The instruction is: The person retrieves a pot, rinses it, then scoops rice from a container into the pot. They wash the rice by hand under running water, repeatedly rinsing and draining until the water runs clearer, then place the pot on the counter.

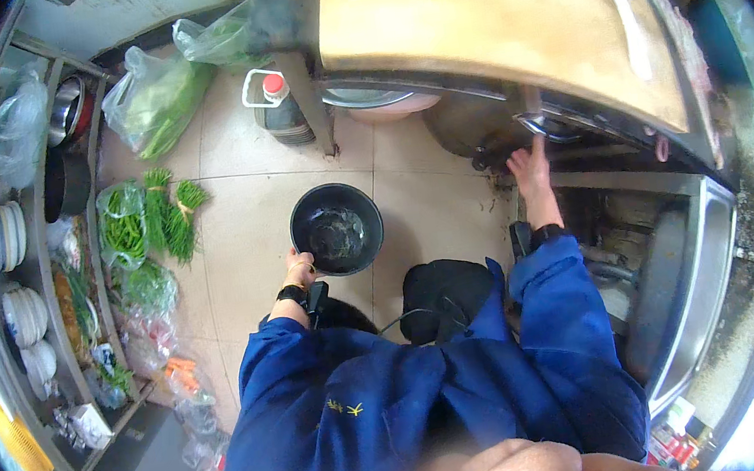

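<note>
My left hand [300, 265] grips the near-left rim of a round black pot [337, 229], which is above the tiled floor. Some water or wet whitish residue shows in its bottom. My right hand [530, 173] reaches under the front edge of the wooden chopping board [434, 9], fingers apart. One finger reaches up to a shiny metal loop handle [546, 128]; whether it touches is unclear. Behind this hand, a large dark wok-like vessel [466, 124] sits in shadow below the board.
A white cleaver-shaped object [624, 4] lies on the board. Below stand a basin [374, 100] and a red-capped jug [279, 113]. Bagged greens [156, 107], tied green bundles [169, 211] and carrots [182, 374] lie along the shelf rack [50, 226], which holds dishes [25, 314]. A steel-edged counter [703, 301] is right.
</note>
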